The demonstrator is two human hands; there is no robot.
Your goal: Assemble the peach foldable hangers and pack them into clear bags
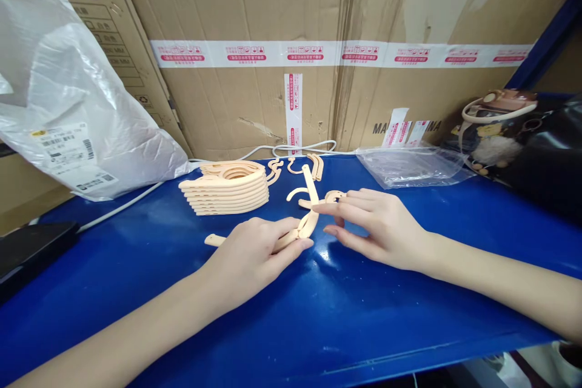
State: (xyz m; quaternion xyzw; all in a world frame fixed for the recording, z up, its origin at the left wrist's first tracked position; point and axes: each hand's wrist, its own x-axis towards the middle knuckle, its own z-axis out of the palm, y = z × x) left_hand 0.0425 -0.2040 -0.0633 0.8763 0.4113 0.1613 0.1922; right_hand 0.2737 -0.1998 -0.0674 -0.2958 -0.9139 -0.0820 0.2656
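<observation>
White bag (86,109): far left, well beyond left grip. Black device (34,254): left of left grip, well apart. Stack (225,197) of cream pieces: just beyond left grip, on the blue surface (273,327). Left grip (257,248): closed on cream hanger (310,221), thumb against fingers. One hanger end pokes out left of this grip; the joint sits just right of its fingertips, another arm slanting up and away. Hooks (318,168): beyond both grips. Right grip (382,227): loosely open, index fingertip at hanger's raised arm, thumb apart. Ring part (335,196): behind right grip's fingers, partly hidden; cannot tell if joined to hanger. Clear bag (404,167): beyond right grip.
</observation>
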